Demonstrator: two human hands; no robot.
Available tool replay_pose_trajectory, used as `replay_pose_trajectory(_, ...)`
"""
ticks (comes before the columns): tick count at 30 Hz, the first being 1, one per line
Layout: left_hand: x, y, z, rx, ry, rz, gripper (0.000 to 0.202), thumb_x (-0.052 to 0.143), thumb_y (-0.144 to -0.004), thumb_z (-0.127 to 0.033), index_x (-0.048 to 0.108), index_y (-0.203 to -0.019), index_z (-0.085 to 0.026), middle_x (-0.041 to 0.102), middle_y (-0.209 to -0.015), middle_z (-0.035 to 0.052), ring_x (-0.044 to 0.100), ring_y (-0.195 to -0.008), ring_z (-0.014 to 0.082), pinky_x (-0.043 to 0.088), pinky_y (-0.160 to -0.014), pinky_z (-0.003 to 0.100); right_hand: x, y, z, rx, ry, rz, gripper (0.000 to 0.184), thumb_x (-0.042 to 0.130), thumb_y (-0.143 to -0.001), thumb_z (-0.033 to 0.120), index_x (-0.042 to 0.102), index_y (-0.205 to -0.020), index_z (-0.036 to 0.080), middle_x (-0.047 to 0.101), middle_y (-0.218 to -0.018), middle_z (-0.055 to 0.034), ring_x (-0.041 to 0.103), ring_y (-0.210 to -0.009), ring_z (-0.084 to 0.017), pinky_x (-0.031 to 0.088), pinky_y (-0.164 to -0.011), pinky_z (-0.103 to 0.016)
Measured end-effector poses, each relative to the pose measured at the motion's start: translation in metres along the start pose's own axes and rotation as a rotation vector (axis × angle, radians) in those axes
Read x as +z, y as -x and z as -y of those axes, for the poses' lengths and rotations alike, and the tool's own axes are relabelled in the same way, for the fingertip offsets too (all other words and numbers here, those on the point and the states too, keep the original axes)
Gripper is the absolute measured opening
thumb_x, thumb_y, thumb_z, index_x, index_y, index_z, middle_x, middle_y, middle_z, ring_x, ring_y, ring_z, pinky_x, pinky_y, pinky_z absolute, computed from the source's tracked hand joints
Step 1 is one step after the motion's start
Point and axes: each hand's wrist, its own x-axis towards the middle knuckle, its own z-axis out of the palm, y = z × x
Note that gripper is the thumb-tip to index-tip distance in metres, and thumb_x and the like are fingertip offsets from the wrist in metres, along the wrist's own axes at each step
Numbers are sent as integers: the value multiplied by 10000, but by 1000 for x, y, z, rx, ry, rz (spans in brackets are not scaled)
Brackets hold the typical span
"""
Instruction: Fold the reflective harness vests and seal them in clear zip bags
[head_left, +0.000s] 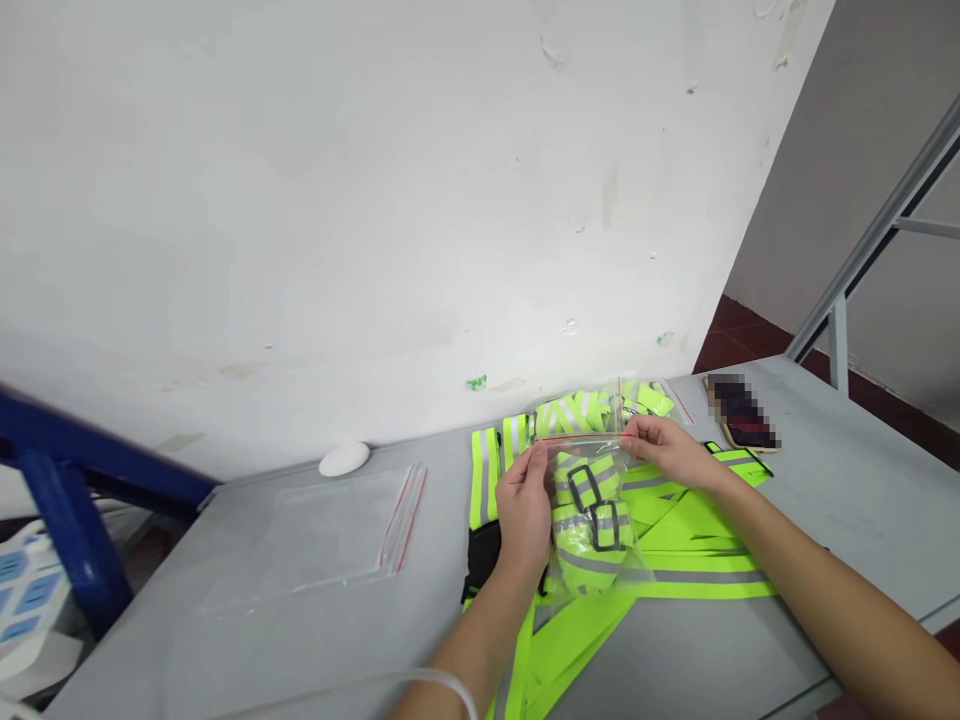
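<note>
Bagged vest (592, 525) held over grey table (300, 620), white wall (375, 200) behind.

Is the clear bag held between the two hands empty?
No: the clear bag, gripped at its top edge by the left hand and right hand, contains a folded yellow-green reflective strap.

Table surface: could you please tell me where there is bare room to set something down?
Bare grey table lies right of the neon straps, below the phone. Left, the stack of clear bags covers it; the centre is crowded around both hands' filled bag.
</note>
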Motion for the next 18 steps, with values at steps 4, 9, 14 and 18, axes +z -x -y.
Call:
replay_pose_trajectory(4, -2, 0, 0, 81, -131, 5, 387, 627, -822, -518, 743, -930, -166, 733, -981, 68, 654, -914, 229, 515, -805, 313, 0, 2, 6, -10, 7, 16, 380, 559, -878, 551, 579, -788, 182, 496, -669, 33, 423, -596, -114, 343, -567, -252)
replay_pose_trajectory(9, -1, 7, -8, 283, -349, 116, 323, 545, -906, -445, 746, -979, -203, 715, -1022, 47, 630, -965, 217, 481, -851, 288, 5, 9, 25, -97, 67, -67, 319, 601, -865, 509, 661, -925, 202, 613, -874, -26, 558, -803, -171, 439, -730, -302)
replay_pose_trajectory(14, 5, 19, -18, 450, -442, 263, 214, 595, -890, -358, 765, -942, -238, 699, -922, 45, 628, -888, 205, 490, -818, 294, 9, 23, 50, -243, 112, -100, 218, 673, -833, 433, 683, -869, 218, 629, -881, -34, 594, -850, -191, 468, -808, -334)
replay_pose_trajectory(18, 13, 30, -25, 471, -391, 242, 110, 685, -820, -314, 770, -834, -247, 701, -849, 36, 635, -824, 195, 507, -774, 295, 8, 35, 70, -297, 156, -56, 167, 654, -859, 388, 703, -850, 228, 644, -850, -30, 608, -816, -182, 487, -774, -321)
